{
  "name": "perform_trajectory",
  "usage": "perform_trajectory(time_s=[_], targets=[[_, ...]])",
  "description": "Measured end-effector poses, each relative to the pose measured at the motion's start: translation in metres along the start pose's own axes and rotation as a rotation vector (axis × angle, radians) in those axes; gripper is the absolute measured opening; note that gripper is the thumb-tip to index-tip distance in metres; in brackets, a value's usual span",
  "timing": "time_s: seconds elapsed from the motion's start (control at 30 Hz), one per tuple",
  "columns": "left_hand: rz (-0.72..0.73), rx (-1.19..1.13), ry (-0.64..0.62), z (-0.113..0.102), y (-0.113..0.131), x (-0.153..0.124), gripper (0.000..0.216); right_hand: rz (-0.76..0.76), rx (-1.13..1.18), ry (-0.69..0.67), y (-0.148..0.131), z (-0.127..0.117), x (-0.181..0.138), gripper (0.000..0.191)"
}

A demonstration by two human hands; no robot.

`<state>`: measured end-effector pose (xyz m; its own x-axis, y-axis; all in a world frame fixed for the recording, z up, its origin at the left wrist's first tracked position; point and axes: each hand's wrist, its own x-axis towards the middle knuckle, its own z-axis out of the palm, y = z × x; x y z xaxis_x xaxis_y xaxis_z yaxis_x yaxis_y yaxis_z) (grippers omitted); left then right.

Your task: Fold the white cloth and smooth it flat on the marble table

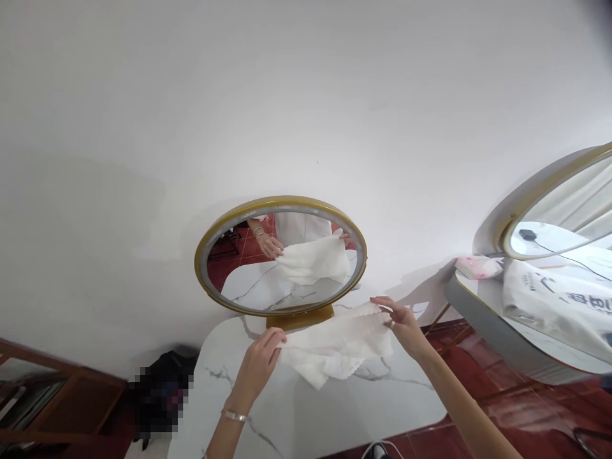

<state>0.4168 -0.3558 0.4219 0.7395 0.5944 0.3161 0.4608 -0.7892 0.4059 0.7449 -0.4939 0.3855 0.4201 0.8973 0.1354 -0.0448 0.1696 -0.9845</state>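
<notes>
A white cloth (335, 347) is stretched between my two hands above a white marble table (335, 408). My left hand (261, 360) pinches its left corner; a bracelet sits on that wrist. My right hand (401, 322) grips the cloth's upper right edge. Just behind the cloth stands an oval gold-framed mirror (280, 255) on a gold base, and its glass reflects both hands and the cloth.
A second gold-rimmed mirror (554, 204) stands at the right on another table (502, 331) holding a pink tissue pack (475, 268) and a printed white bag (559, 299). A dark bag lies on the floor at left beside a wooden shelf (57, 395). The floor is red tile.
</notes>
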Motion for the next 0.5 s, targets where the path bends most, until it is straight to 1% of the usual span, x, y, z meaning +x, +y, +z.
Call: perform_trajectory(time_s=[0.1,0.23,0.37,0.43,0.5], targets=[[-0.054,0.025,0.002,0.006,0.005,0.003,0.022,0.021,-0.021,0.096,0.001,-0.004,0.006,0.027],[-0.103,0.085,0.035,0.016,0.005,0.004,0.014,-0.012,-0.062,0.158,0.008,-0.009,0.014,0.027],[-0.175,0.139,0.053,0.02,0.005,0.003,0.007,-0.023,-0.069,0.177,0.014,-0.016,0.021,0.033],[-0.226,0.124,0.049,0.019,0.009,0.003,0.007,-0.045,-0.089,0.162,0.013,-0.02,0.023,0.032],[-0.241,0.083,0.053,0.016,0.013,0.004,0.01,-0.082,-0.107,0.139,0.009,-0.023,0.024,0.029]])
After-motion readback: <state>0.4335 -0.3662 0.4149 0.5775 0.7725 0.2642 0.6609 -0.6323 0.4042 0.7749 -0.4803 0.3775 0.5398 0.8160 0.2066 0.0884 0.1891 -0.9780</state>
